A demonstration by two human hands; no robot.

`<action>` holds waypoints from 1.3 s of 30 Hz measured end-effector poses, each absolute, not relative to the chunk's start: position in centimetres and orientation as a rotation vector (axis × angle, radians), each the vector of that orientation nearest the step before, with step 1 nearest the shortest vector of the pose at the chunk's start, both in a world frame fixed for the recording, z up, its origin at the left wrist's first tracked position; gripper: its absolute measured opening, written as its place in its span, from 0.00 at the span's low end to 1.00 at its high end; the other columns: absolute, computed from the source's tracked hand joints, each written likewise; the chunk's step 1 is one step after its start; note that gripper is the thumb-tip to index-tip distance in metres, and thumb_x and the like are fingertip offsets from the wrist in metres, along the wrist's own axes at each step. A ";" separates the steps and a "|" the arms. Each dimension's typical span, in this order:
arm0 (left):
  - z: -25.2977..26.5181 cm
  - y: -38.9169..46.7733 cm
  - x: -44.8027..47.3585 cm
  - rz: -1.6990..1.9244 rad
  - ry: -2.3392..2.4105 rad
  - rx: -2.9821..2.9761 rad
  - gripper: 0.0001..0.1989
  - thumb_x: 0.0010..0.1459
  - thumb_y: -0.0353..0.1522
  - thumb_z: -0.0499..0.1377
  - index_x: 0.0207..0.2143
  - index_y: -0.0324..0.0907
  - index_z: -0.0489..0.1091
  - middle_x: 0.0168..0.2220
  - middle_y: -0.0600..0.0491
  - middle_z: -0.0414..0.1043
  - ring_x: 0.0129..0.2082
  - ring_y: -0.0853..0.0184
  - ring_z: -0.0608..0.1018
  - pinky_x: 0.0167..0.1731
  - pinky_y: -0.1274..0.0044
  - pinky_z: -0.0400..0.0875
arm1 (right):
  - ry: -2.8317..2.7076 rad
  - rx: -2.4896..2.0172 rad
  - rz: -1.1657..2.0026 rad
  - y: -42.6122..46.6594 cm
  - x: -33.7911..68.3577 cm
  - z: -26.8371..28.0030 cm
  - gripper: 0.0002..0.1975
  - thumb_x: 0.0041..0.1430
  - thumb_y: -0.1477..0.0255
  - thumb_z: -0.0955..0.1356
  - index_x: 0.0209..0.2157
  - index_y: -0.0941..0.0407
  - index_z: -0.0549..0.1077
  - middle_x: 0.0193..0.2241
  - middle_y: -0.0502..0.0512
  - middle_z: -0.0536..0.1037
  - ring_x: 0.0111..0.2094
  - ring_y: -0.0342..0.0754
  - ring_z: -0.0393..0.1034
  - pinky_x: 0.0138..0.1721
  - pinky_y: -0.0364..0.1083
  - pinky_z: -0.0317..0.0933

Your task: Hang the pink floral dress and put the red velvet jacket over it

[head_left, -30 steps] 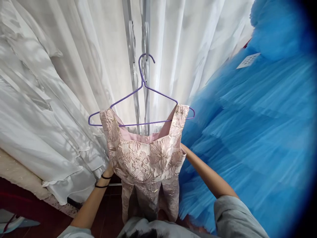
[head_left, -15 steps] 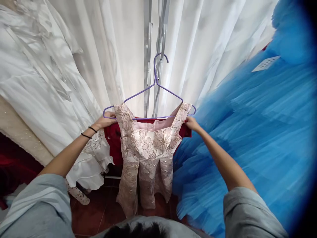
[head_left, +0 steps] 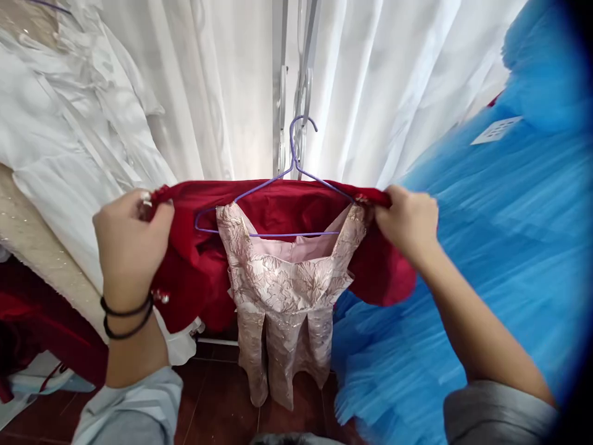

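**Red garment held spread behind a hung pink dress**

Pose. Both forearms are raised in front of the camera at about the same height, elbows low, wrists bent slightly inward. The left hand (head_left: pixel 132 238) is closed in a fist on the left upper edge of the red garment (head_left: pixel 296 207), knuckles toward the camera. The right hand (head_left: pixel 407 222) is closed on the right upper edge of the same garment, thumb side up. The cloth is drawn taut between the two hands in a nearly level line, and its lower part sags below each grip.

Position. The red garment lies behind the pink brocade dress (head_left: pixel 285 290) and across the shoulders of the purple wire hanger (head_left: pixel 291 179). The hanger's hook is caught on the metal upright (head_left: pixel 280 93) between the white curtains (head_left: pixel 194 93). The pink dress hangs from the hanger by its straps, its hem above the dark red floor (head_left: pixel 217 395).

Count.
- Hands: 2, both gripping.
- Hangers: 1.
- Pink dresses: 1.
- Red garments in the hands: 1.
- Black bands (head_left: pixel 127 315) on the left wrist: 2.
- Blue tulle gown (head_left: pixel 486 259): 1, at the right, with 1 white tag (head_left: pixel 496 130).
- White gowns (head_left: pixel 60 142) at the left: number cannot be told.
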State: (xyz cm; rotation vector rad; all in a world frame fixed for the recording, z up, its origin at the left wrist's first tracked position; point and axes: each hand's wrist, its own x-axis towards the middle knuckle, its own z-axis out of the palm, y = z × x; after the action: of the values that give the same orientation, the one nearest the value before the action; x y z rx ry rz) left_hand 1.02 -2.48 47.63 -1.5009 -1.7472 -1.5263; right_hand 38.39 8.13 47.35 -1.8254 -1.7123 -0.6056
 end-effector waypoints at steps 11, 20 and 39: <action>41.9 5.0 12.7 -1.720 -1.662 -1.752 0.06 0.66 0.32 0.46 0.40 0.43 0.62 0.36 0.47 0.75 0.36 0.61 0.78 0.37 0.73 0.69 | -2.114 -1.340 -0.091 3.6 29.4 43.4 0.18 0.68 0.63 0.58 0.29 0.57 0.70 0.24 0.59 0.76 0.27 0.52 0.72 0.28 0.46 0.58; 41.6 4.3 9.5 -1.015 -1.999 -2.128 0.21 0.61 0.51 0.52 0.36 0.42 0.67 0.32 0.47 0.75 0.34 0.56 0.78 0.34 0.69 0.70 | -2.287 -1.560 -0.156 5.6 30.5 39.9 0.23 0.69 0.57 0.56 0.46 0.60 0.72 0.37 0.66 0.80 0.37 0.59 0.76 0.34 0.50 0.66; 51.9 13.3 3.7 -1.088 -1.364 -2.367 0.07 0.60 0.29 0.50 0.34 0.41 0.68 0.34 0.49 0.73 0.36 0.63 0.73 0.42 0.71 0.68 | -2.043 -1.107 -0.424 15.2 35.6 49.4 0.16 0.58 0.80 0.56 0.40 0.59 0.71 0.40 0.64 0.77 0.39 0.55 0.69 0.38 0.49 0.60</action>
State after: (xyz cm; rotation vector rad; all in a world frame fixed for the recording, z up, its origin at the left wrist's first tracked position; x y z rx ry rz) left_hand 3.66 13.32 51.92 -2.3665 -1.3638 -1.0881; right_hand 35.59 15.21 49.41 -1.1071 -2.0433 -0.4239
